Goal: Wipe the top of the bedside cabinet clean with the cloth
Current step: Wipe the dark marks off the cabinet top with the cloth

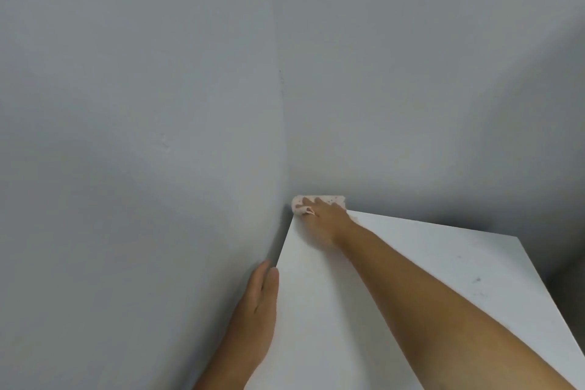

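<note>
The white top of the bedside cabinet point(411, 250) fills the lower right of the head view and stands in a corner of the room. My right hand point(326, 218) presses a pale, speckled cloth point(332, 199) flat on the far left corner of the top, next to the walls. The cloth shows only past my fingers; the rest lies under my palm. My left hand point(259, 298) rests with straight fingers along the cabinet's left edge, holding nothing. A few dark specks point(477, 279) lie on the right part of the top.
Two plain grey walls meet in a corner point(281, 136) right behind the cabinet. The left wall runs close along the cabinet's left edge, leaving a narrow dark gap. The cabinet's right edge point(550, 301) drops off toward shadow.
</note>
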